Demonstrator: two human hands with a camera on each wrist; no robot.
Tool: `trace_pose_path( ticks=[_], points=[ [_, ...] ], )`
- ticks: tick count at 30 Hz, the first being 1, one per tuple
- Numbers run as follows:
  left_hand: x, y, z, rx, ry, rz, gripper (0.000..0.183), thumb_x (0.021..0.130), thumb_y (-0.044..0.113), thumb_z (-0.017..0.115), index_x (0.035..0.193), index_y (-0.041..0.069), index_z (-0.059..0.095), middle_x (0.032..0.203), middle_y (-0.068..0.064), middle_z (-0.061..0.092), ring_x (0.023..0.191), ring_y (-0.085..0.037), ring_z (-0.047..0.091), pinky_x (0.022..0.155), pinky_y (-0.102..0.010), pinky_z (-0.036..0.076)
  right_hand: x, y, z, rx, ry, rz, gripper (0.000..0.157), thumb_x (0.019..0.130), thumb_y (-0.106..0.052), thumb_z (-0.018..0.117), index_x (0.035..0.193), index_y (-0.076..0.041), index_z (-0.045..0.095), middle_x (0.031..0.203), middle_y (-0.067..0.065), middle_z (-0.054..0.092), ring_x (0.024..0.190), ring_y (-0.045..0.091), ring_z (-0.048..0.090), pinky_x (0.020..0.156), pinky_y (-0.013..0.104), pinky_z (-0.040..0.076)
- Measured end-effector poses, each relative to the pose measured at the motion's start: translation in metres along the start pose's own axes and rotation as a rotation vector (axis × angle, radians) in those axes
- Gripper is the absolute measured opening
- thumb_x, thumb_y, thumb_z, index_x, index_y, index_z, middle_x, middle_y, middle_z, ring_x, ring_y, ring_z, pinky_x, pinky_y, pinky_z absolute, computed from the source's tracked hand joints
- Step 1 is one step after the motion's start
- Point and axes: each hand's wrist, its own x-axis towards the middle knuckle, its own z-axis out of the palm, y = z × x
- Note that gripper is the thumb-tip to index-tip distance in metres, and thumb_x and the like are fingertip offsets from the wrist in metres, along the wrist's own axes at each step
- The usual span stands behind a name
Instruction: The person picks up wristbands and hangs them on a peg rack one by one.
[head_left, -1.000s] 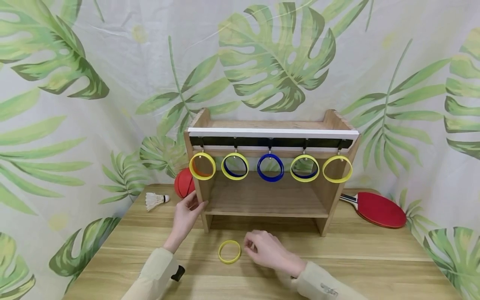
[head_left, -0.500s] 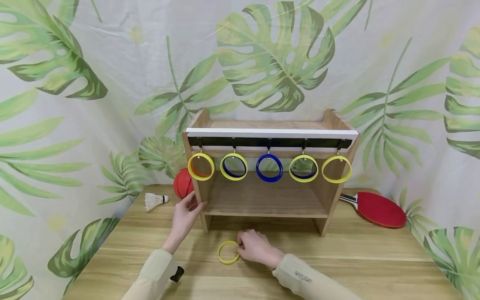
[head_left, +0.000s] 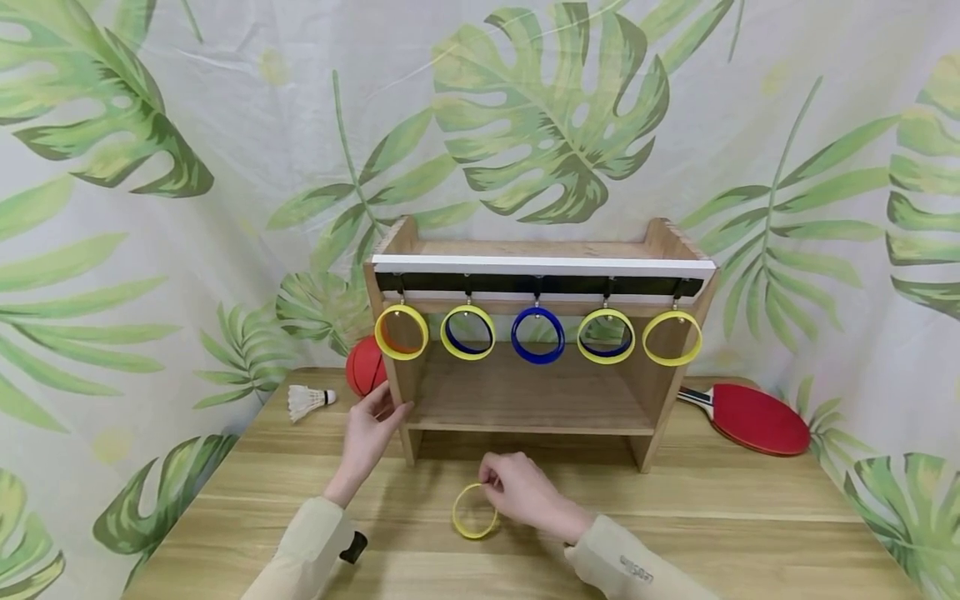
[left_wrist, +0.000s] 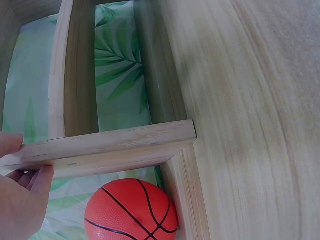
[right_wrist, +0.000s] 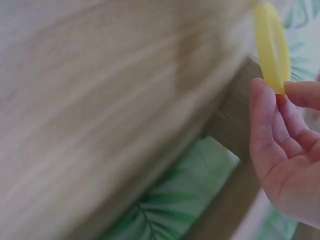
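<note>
My right hand (head_left: 528, 492) pinches a thin yellow ring (head_left: 473, 536) at its upper right edge, in front of the wooden shelf. In the right wrist view the thumb and fingertips meet on the same yellow ring (right_wrist: 268, 55), which stands up from them. My left hand (head_left: 367, 429) grips the front edge of the left side panel of the wooden shelf (head_left: 532, 396), thumb on one face and fingers on the other, as the left wrist view shows. Along the shelf's top front, several rings hang from hooks on a black strip (head_left: 498, 283): yellow ones and a blue ring (head_left: 517, 343) in the middle.
A red toy basketball (head_left: 364, 367) sits against the shelf's left side, with a shuttlecock (head_left: 307, 402) farther left. On the right lies a red table tennis bat (head_left: 761, 419). A small black object (head_left: 354, 547) is beside the left sleeve. A leaf-print curtain (head_left: 247, 167) hangs behind.
My right hand has moved left to the yellow ring, taken hold of it and tilted it up, shifting it slightly right. The left hand stays on the shelf panel.
</note>
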Motion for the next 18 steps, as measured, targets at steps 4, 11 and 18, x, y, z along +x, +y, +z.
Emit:
trace_pose_path(
  ticks=[4,11,18],
  points=[
    [0.001,0.001,0.000,-0.005,0.003,0.001,0.044,0.091,0.002,0.067,0.134,-0.004,0.058,0.125,-0.025,0.067,0.109,-0.019,0.066,0.086,-0.014,0.053,-0.012,-0.004,-0.027,0.003,0.076,-0.059,0.009,0.083,0.001,0.070,0.083,-0.007,0.066,0.078,0.004,0.070,0.068,0.003,0.062,0.060,0.012,0.050],
    [0.001,-0.001,-0.001,-0.007,0.014,0.007,0.043,0.091,0.002,0.068,0.133,-0.004,0.060,0.123,-0.025,0.068,0.104,-0.011,0.065,0.084,-0.010,0.051,-0.035,-0.008,-0.094,-0.083,0.287,-0.131,0.011,0.082,-0.002,0.075,0.083,-0.010,0.068,0.078,-0.001,0.069,0.068,0.003,0.060,0.060,0.014,0.052],
    [0.000,0.002,0.001,-0.001,0.012,0.011,0.043,0.091,0.001,0.067,0.133,-0.005,0.059,0.123,-0.026,0.068,0.103,-0.009,0.065,0.084,-0.010,0.051,-0.058,-0.024,-0.169,-0.107,0.439,-0.203,0.017,0.079,0.006,0.076,0.087,-0.008,0.068,0.081,-0.001,0.070,0.069,0.005,0.063,0.060,0.013,0.054]
  ],
)
